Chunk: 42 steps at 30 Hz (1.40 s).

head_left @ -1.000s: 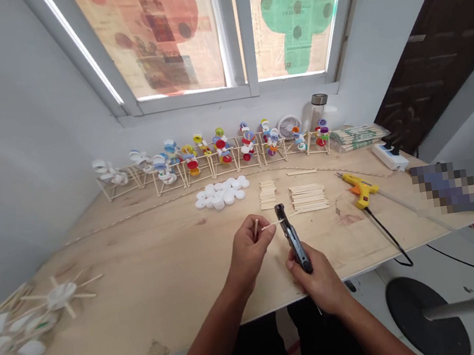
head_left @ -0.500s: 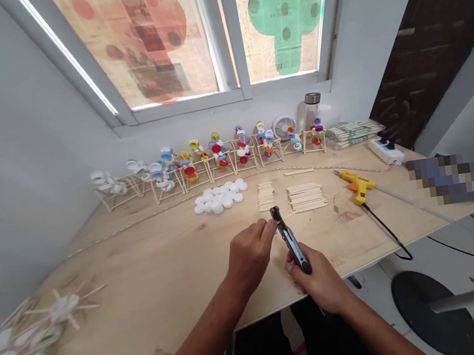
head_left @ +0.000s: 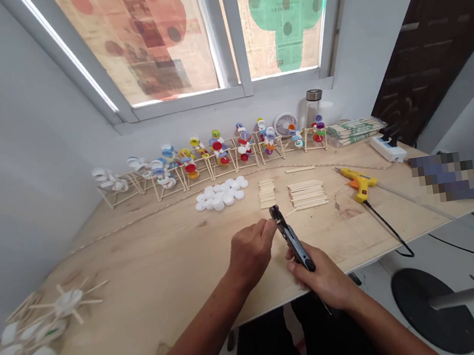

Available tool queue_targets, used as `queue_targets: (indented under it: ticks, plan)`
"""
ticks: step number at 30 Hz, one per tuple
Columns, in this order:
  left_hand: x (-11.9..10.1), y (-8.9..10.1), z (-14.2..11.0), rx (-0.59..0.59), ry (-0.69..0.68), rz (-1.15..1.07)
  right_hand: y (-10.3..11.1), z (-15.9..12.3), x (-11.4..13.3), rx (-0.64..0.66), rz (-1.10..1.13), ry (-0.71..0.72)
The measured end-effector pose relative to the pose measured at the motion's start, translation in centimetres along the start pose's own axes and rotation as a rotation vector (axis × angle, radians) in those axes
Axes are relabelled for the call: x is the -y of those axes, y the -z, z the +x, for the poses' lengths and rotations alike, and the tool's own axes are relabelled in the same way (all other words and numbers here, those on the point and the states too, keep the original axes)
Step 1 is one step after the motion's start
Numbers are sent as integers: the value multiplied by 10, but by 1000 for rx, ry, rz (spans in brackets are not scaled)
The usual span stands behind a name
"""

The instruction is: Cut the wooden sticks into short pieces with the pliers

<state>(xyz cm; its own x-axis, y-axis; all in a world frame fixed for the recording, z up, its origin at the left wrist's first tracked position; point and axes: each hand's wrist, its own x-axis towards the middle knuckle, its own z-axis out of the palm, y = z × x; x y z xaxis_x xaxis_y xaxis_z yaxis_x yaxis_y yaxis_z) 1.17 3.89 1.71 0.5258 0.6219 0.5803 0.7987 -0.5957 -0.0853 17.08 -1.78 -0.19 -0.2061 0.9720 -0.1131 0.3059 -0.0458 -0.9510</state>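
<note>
My right hand [head_left: 323,274] is wrapped round the grey and black handles of what look like multi-tool pliers [head_left: 296,244]. Their dark head points away from me, over the near side of the table. My left hand [head_left: 250,252] is closed, thumb and forefinger pinched right beside that head. What the pinch holds is hidden by the fingers. A pale stick end [head_left: 290,213] shows just right of the head; I cannot tell whether it belongs to a stick in my left hand. Beyond lie a pile of short wooden sticks [head_left: 266,194] and a pile of longer ones [head_left: 307,194].
White bottle caps [head_left: 222,196] lie left of the sticks. Wheel models [head_left: 220,150] on stick frames line the wall. A yellow glue gun [head_left: 360,182] with its cord and a power strip [head_left: 388,148] are at the right. Stick-and-cap wheels [head_left: 69,302] lie far left.
The view has shifted slightly. Both hands and the pliers keep nearly the same pose, with the left hand still pinched beside the head.
</note>
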Motion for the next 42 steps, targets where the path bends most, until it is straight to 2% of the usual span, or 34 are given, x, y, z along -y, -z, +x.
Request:
queue_targets:
  ticks: [10,18,29,35,42]
  plan:
    - [4,2,-4,37,-13,-107,-5,-7,12,-85,-231,32]
    - [4,3,-11,-42,13,-299,-8,-15,15,-116,-353,55]
    - [3,25,-9,213,222,-708,-10,-18,14,-154,-430,138]
    - [6,29,-5,256,274,-853,-12,-18,13,-170,-496,136]
    - [10,32,0,297,269,-925,-12,-13,12,-174,-505,132]
